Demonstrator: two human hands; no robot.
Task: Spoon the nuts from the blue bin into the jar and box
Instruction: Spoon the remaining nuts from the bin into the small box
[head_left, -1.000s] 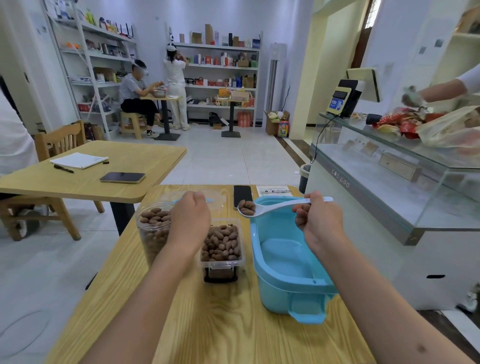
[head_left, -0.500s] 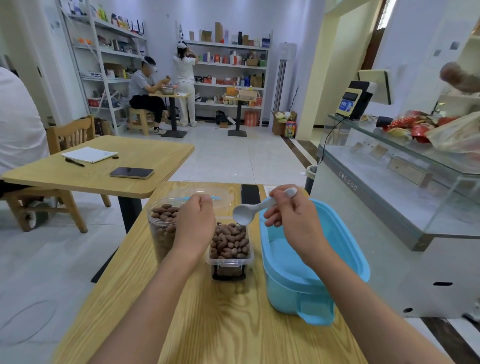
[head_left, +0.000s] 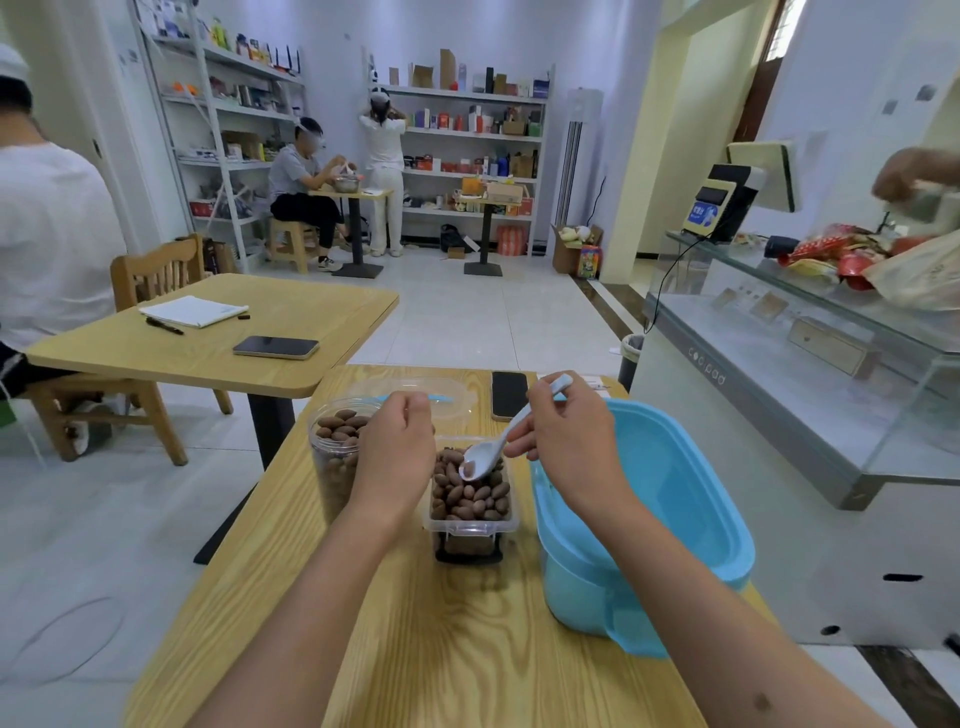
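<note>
Tipping now: right hand (head_left: 569, 447) pinches the spoon (head_left: 485, 457) over the box (head_left: 470, 499); best roll slowly. Left hand (head_left: 397, 457) curls beside the jar (head_left: 332, 457), hold unclear.

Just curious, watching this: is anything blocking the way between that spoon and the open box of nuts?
Nothing visible does. The white spoon, held by the right hand, hangs directly over the open clear box. The left hand rests beside it, between box and jar, not under the spoon.

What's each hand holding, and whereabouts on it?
Right hand pinches the white spoon by its handle. Left hand rests between jar and box; its hold cannot be told.
</note>
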